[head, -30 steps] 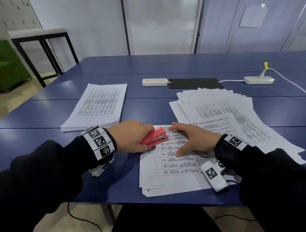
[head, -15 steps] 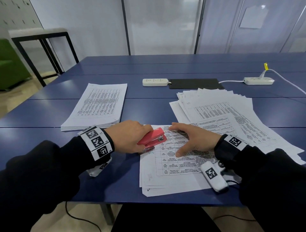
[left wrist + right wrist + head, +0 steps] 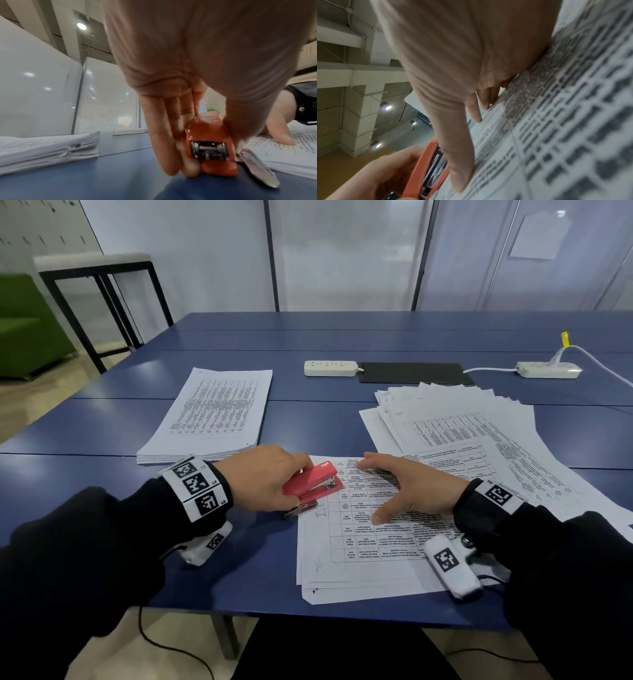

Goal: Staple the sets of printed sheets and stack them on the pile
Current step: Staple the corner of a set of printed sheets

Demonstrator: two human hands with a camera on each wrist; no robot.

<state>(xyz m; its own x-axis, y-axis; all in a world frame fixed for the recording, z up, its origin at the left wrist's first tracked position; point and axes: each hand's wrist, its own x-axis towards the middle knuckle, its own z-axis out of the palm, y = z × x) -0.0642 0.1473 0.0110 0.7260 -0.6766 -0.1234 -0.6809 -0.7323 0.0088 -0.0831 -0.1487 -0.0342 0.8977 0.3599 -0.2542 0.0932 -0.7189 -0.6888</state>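
Note:
My left hand [image 3: 263, 479] grips a red stapler [image 3: 313, 486] at the top left corner of a set of printed sheets [image 3: 363, 546] near the table's front edge. The stapler [image 3: 211, 150] has its rear end facing the left wrist camera, fingers curled round its sides. My right hand [image 3: 407, 486] lies flat on the same set, fingers spread, pressing the paper [image 3: 556, 135] down. A neat pile of sheets [image 3: 212, 416] sits to the far left. A fanned heap of loose printed sheets [image 3: 479, 433] lies to the right.
The blue table [image 3: 239, 570] carries a white power strip [image 3: 330, 368], a black pad [image 3: 416, 372] and a second power strip [image 3: 548, 369] with a cable at the back. A black-framed bench [image 3: 99, 285] and a green seat [image 3: 24, 326] stand off to the left.
The stapler has tilted slightly and shifted a little left at the sheet corner. My right hand stays pressed on the set.

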